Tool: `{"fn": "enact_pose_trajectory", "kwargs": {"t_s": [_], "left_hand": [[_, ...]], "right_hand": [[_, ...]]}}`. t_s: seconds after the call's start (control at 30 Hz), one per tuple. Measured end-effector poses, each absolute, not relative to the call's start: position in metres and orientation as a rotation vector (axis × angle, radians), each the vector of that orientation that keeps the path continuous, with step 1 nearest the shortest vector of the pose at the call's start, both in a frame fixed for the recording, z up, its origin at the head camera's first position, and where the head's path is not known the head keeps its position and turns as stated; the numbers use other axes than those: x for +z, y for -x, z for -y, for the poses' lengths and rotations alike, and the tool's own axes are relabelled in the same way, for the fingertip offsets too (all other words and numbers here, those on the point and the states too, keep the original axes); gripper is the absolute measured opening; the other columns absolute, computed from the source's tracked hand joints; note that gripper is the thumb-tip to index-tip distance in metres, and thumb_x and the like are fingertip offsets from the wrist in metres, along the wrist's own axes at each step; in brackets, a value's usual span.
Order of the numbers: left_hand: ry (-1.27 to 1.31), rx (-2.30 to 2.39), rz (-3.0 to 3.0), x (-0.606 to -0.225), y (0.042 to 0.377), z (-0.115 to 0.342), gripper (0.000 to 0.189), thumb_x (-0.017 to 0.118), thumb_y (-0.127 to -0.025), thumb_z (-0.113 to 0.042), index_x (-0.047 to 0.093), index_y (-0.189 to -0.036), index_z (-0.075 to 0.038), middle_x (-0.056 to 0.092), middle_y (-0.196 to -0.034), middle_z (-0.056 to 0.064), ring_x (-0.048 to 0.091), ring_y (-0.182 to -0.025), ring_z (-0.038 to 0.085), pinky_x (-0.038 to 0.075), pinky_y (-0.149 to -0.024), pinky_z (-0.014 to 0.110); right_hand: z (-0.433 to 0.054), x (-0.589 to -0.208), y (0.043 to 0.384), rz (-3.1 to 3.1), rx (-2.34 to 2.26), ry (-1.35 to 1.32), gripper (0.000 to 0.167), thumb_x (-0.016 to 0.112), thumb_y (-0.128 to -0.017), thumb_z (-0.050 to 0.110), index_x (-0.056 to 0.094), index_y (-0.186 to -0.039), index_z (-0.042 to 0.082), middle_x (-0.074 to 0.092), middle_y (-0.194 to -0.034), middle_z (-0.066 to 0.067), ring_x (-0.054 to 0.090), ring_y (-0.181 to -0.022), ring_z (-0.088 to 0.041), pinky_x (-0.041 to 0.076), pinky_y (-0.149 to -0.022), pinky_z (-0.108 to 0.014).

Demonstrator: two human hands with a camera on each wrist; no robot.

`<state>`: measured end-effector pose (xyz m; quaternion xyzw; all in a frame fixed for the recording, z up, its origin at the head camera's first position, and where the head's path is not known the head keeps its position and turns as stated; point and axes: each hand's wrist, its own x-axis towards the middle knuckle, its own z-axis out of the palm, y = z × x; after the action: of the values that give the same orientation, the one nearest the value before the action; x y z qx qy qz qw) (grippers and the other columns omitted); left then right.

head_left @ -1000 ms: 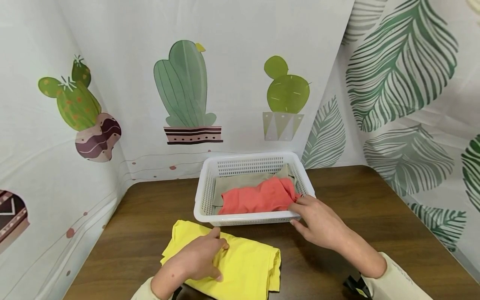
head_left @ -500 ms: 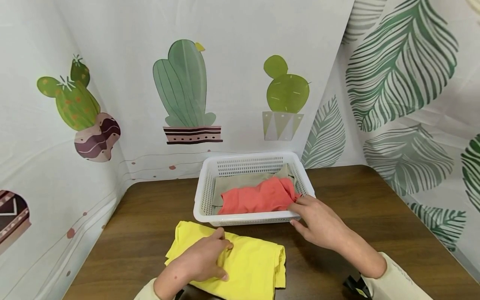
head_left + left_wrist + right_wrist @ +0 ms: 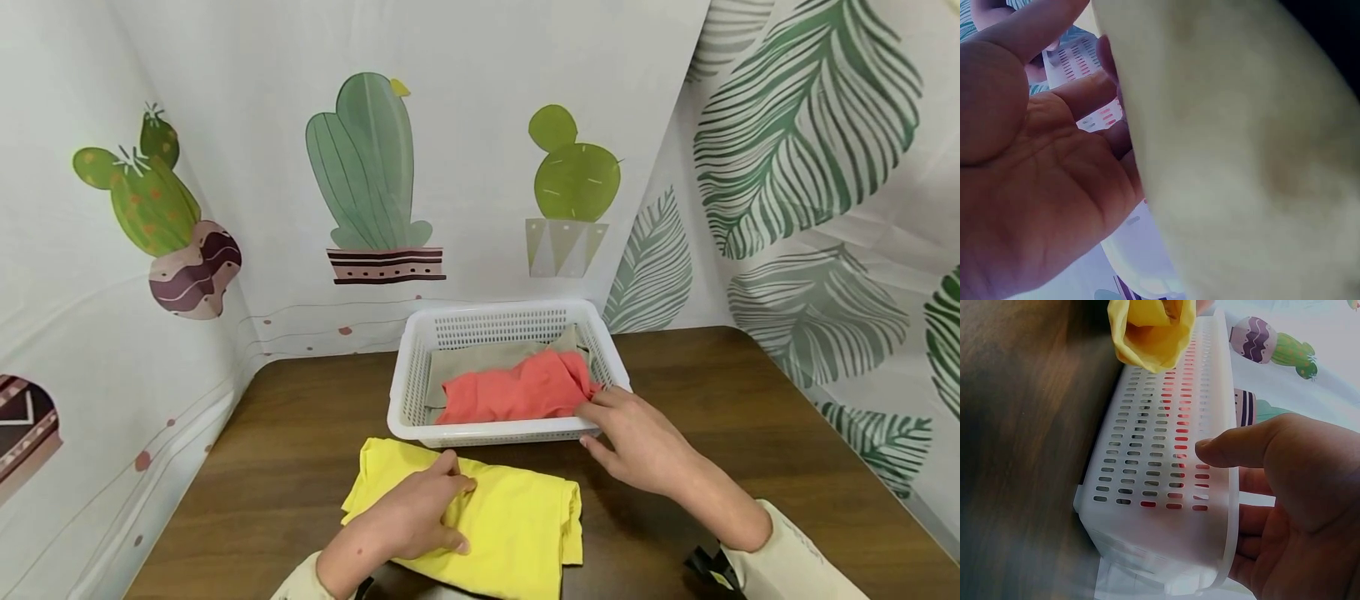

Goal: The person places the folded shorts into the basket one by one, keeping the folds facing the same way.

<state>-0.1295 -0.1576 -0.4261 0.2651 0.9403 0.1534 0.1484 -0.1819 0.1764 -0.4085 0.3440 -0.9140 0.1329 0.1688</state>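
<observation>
My left hand [image 3: 420, 512] grips a folded yellow cloth [image 3: 517, 521] in front of the basket. In the left wrist view that cloth [image 3: 1241, 156] fills much of the picture and hides the fingertips. The right hand [image 3: 641, 442] holds the near right corner of a white plastic basket [image 3: 487, 433]. Seen from the right wrist, the thumb presses the slotted outer wall of the basket [image 3: 1147, 531] while the fingers go over the rim. Inside lies a crumpled coral-red cloth [image 3: 517, 392] on a flatter beige cloth [image 3: 480, 360].
The dark wooden table [image 3: 300, 417] carries the basket near its back edge. Behind it hangs a white curtain [image 3: 472, 167] printed with cacti and leaves. A black strap [image 3: 712, 567] shows at the right sleeve.
The left hand and the yellow cloth have shifted a little to the right. My right hand stays on the basket's corner. The basket and the cloths in it keep their place.
</observation>
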Motion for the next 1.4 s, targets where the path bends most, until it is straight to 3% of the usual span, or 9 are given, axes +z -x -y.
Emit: {"fn": "enact_pose_trajectory", "kwargs": {"t_s": [0.63,1.17,1.4], "left_hand": [[-0.790,0.498,-2.716,-0.430,0.127,0.148,0.076,0.091,-0.084,-0.040,0.063,-0.146,-0.005,0.041,-0.114,-0.007,0.050,-0.079,0.003,0.049,-0.075,0.021],[-0.771,0.561,-2.698,-0.439,0.124,0.133,0.078,0.088,-0.086,-0.044,0.061,-0.147,-0.004,0.041,-0.116,-0.007,0.053,-0.092,0.003,0.050,-0.083,0.020],[-0.764,0.616,-2.694,-0.439,0.122,0.129,0.076,0.088,-0.086,-0.044,0.061,-0.145,-0.004,0.043,-0.116,-0.005,0.052,-0.088,0.003,0.050,-0.079,0.020]], "right_hand": [[-0.176,-0.409,0.183,2.595,0.374,-0.982,0.027,0.089,-0.084,0.014,0.076,-0.107,0.011,0.064,-0.093,0.004,0.055,-0.088,-0.015,0.052,-0.077,-0.036],[-0.176,-0.409,0.182,2.610,0.382,-0.976,0.027,0.089,-0.083,0.013,0.076,-0.107,0.011,0.064,-0.092,0.005,0.054,-0.087,-0.014,0.051,-0.075,-0.034],[-0.176,-0.410,0.182,2.603,0.383,-0.977,0.027,0.089,-0.083,0.013,0.076,-0.106,0.012,0.064,-0.092,0.005,0.054,-0.087,-0.014,0.051,-0.075,-0.034]]}}
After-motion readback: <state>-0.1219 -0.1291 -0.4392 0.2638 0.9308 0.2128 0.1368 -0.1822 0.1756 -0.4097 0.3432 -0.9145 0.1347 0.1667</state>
